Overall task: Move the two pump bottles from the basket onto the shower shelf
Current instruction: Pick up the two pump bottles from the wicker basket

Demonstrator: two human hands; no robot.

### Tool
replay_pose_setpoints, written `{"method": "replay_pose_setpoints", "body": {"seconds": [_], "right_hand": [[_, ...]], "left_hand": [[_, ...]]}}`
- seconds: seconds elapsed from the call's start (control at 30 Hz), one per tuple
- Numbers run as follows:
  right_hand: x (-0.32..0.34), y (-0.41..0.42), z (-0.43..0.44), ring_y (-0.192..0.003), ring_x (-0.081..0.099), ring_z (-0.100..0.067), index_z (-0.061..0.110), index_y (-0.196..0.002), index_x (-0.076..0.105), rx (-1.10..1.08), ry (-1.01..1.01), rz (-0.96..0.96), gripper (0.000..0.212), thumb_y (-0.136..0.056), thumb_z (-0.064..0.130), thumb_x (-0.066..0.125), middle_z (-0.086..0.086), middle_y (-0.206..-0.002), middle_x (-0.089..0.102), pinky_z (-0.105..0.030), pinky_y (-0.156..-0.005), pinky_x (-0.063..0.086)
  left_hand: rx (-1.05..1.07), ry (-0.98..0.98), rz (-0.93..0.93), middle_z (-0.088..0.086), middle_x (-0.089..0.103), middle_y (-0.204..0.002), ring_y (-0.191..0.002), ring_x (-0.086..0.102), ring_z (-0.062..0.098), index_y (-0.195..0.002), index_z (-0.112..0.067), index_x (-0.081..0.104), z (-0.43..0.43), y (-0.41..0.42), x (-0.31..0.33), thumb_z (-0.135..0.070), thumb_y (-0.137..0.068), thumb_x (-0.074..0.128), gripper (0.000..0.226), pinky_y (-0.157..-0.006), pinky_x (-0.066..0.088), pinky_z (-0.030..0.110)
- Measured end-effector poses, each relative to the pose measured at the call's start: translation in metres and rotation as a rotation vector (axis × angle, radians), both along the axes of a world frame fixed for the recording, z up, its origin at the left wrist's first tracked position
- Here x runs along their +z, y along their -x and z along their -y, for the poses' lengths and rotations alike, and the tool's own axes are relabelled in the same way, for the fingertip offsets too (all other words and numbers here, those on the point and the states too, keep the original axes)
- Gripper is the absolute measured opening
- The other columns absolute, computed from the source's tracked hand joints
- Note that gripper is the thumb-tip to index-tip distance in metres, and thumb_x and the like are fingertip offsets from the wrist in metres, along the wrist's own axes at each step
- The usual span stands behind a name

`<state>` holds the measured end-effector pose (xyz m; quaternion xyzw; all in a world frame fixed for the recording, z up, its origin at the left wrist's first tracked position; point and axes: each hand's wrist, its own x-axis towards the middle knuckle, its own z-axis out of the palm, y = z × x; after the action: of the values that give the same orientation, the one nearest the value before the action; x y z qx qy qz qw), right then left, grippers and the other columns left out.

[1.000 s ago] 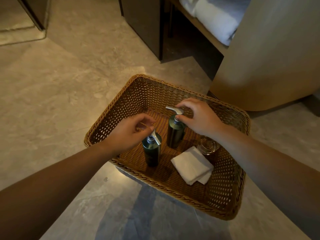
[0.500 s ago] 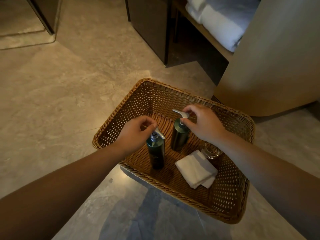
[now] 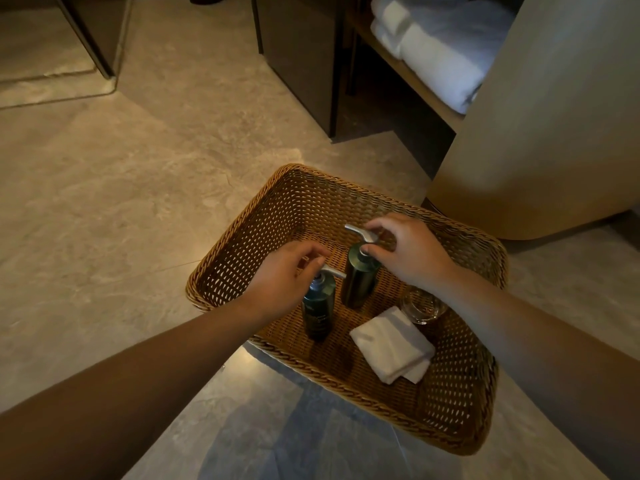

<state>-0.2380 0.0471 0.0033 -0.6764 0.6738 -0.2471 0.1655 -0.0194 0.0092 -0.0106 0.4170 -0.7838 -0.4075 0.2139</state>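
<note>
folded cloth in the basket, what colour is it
White, plain; the folded cloth shows best in the head view.

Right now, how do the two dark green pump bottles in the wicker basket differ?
The nearer dark green pump bottle stands toward the woven wicker basket's front, under the left hand; the farther dark green pump bottle stands behind it, under the right hand. The nearer spout points right, the farther left. Both stand upright with silver pumps.

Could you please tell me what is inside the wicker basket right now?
The basket holds two dark pump bottles, a folded white cloth and a clear glass. The right forearm covers part of the glass and the floor behind it.
</note>
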Motion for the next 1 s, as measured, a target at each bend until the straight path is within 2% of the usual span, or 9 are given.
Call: {"method": "replay_pose_setpoints", "body": {"seconds": [0.17, 0.33, 0.47, 0.63, 0.87, 1.0], "right_hand": [[-0.0009, -0.0001, 0.0019, -0.098, 0.056, -0.012, 0.019, -0.111, 0.063, -0.016, 0.012, -0.046, 0.032, -0.08, 0.029, 0.067, 0.003, -0.106, 0.063, -0.028, -0.085, 0.046], [-0.0024, -0.0013, 0.0034, -0.1, 0.056, -0.012, 0.022, -0.113, 0.062, -0.05, 0.017, -0.064, 0.037, -0.078, 0.033, 0.069, 0.003, -0.11, 0.064, -0.027, -0.084, 0.045], [-0.0035, -0.0027, 0.0058, -0.095, 0.056, -0.01, 0.021, -0.111, 0.064, -0.059, 0.004, -0.062, 0.035, -0.079, 0.033, 0.069, 0.004, -0.107, 0.066, -0.025, -0.079, 0.044], [-0.0011, -0.005, 0.0048, -0.098, 0.055, -0.012, 0.018, -0.112, 0.063, -0.034, -0.008, -0.055, 0.034, -0.081, 0.031, 0.066, 0.002, -0.108, 0.065, -0.029, -0.083, 0.048], [0.0008, -0.0064, 0.0063, -0.092, 0.052, -0.006, 0.019, -0.11, 0.064, -0.057, -0.031, -0.019, 0.035, -0.078, 0.031, 0.069, 0.004, -0.106, 0.065, -0.015, -0.074, 0.039], [-0.0002, -0.0073, 0.0071, -0.078, 0.051, -0.001, 0.018, -0.103, 0.066, -0.068, -0.029, -0.012, 0.03, -0.076, 0.029, 0.071, 0.006, -0.096, 0.064, -0.009, -0.064, 0.035]], "left_hand": [[-0.075, -0.073, -0.058, -0.015, 0.063, -0.096, -0.089, 0.055, -0.007, -0.099, -0.037, 0.061, -0.0016, -0.0002, -0.0011, -0.031, -0.087, 0.058, 0.014, -0.073, 0.045, 0.008], [-0.062, -0.033, 0.009, -0.022, 0.061, -0.097, -0.092, 0.052, -0.011, -0.088, -0.05, 0.055, -0.0007, 0.0006, -0.0031, -0.038, -0.074, 0.071, 0.025, -0.072, 0.046, 0.008], [-0.002, -0.028, -0.024, -0.018, 0.062, -0.094, -0.087, 0.054, -0.009, -0.087, -0.046, 0.057, -0.0004, -0.0001, -0.006, -0.035, -0.076, 0.07, 0.02, -0.068, 0.048, 0.009], [0.122, 0.022, -0.069, -0.017, 0.063, -0.091, -0.083, 0.055, -0.007, -0.085, -0.042, 0.058, 0.0037, -0.0051, -0.0029, -0.03, -0.077, 0.071, 0.019, -0.065, 0.048, 0.009], [0.156, 0.026, -0.037, -0.018, 0.061, -0.088, -0.078, 0.055, -0.005, -0.089, -0.035, 0.06, 0.0051, -0.0019, -0.0041, -0.03, -0.077, 0.071, 0.018, -0.062, 0.043, 0.004], [0.146, 0.035, -0.016, -0.016, 0.06, -0.092, -0.084, 0.055, -0.002, -0.094, -0.031, 0.061, 0.0068, 0.0037, -0.0046, -0.028, -0.078, 0.07, 0.019, -0.065, 0.045, 0.009]]}}
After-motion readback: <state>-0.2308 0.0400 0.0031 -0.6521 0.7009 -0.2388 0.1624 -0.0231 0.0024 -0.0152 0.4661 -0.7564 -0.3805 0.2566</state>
